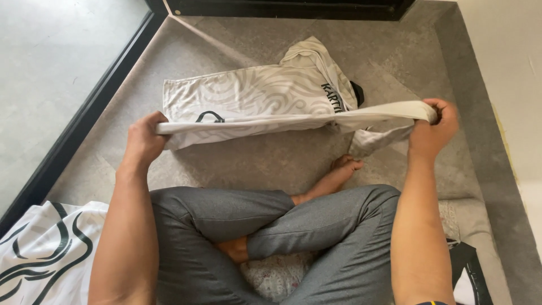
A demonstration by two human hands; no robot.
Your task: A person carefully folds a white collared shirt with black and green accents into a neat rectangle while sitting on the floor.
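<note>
Count of items, head view.

Hands: two, a left hand (pixel 145 138) and a right hand (pixel 433 129), each gripping one end of the same garment. Garments: two, one pale swirl-patterned jersey (pixel 265 93) stretched between the hands and lying on the floor, and one white cloth with black curved lines (pixel 42 248) at lower left. Bare feet visible: one (pixel 341 169). Grey trouser legs, crossed: two (pixel 271 226). Dark item at lower right edge: one (pixel 468 265), kind unclear.
</note>
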